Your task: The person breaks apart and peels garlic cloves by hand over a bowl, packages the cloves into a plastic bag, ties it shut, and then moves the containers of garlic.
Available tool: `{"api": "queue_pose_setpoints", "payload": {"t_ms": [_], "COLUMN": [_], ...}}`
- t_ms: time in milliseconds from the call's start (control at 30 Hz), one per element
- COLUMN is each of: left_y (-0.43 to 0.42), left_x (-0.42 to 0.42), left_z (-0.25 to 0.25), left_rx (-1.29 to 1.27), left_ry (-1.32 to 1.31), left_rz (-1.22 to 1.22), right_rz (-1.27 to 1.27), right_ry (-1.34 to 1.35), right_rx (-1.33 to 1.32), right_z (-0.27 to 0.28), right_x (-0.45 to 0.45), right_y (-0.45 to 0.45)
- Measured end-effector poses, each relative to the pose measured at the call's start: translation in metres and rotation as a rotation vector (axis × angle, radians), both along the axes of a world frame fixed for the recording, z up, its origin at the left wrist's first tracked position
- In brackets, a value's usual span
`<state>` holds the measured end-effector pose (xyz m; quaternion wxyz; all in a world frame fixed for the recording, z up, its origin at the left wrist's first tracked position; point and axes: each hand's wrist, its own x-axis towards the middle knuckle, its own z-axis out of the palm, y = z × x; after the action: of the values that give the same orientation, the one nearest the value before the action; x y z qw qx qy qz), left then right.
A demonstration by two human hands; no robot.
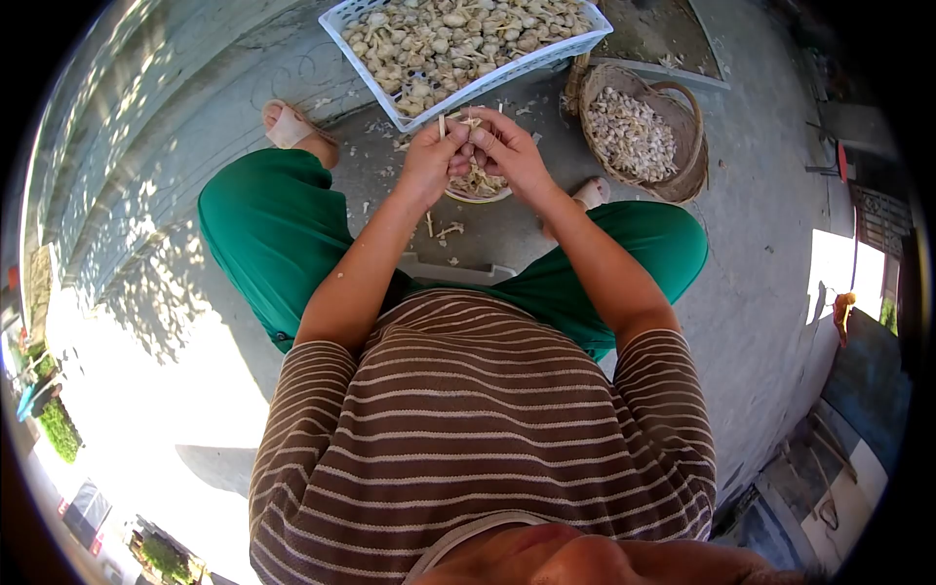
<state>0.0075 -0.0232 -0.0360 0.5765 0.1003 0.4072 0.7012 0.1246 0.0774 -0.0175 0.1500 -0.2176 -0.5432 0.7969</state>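
My left hand [436, 158] and my right hand [509, 156] meet in front of me, fingers closed around a garlic bulb [474, 121]. The fingers cover most of it. A pale dry stalk [442, 126] sticks up by my left fingers. Right under my hands is a round bowl [480, 200] holding dry garlic skins and stalks, partly hidden by the hands. Beyond them, a light blue plastic crate [507, 71] is full of garlic bulbs [453, 39].
To the right, a wicker basket [696, 180] with a handle holds whitish garlic cloves [634, 136]. Skin scraps and stalk bits [450, 231] lie on the concrete floor [751, 253]. My knees and sandalled feet flank the bowl.
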Motion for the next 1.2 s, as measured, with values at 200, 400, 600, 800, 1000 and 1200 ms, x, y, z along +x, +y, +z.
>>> {"api": "queue_pose_setpoints", "payload": {"t_ms": [200, 400, 600, 800, 1000, 1200], "left_y": [0.001, 0.006, 0.006, 0.004, 0.000, 0.002], "left_x": [0.003, 0.002, 0.009, 0.007, 0.001, 0.002], "left_z": [0.002, -0.002, 0.007, -0.007, -0.012, 0.000], "left_rx": [-0.089, -0.025, -0.039, -0.065, -0.086, -0.096], "left_ry": [-0.144, -0.088, 0.136, 0.623, 0.480, 0.037], "left_rz": [0.049, 0.011, -0.014, -0.085, -0.127, -0.005], "right_rz": [-0.206, -0.936, -0.642, -0.092, -0.100, -0.209], "right_ry": [0.064, 0.262, 0.068, -0.053, -0.153, -0.103], "right_rx": [-0.306, -0.699, -0.443, 0.405, 0.642, 0.030], "right_z": [-0.020, -0.036, -0.045, -0.011, -0.014, -0.009], "right_x": [0.005, 0.037, 0.043, 0.003, -0.003, 0.005], "right_y": [0.001, 0.104, 0.095, 0.024, 0.018, 0.029]}}
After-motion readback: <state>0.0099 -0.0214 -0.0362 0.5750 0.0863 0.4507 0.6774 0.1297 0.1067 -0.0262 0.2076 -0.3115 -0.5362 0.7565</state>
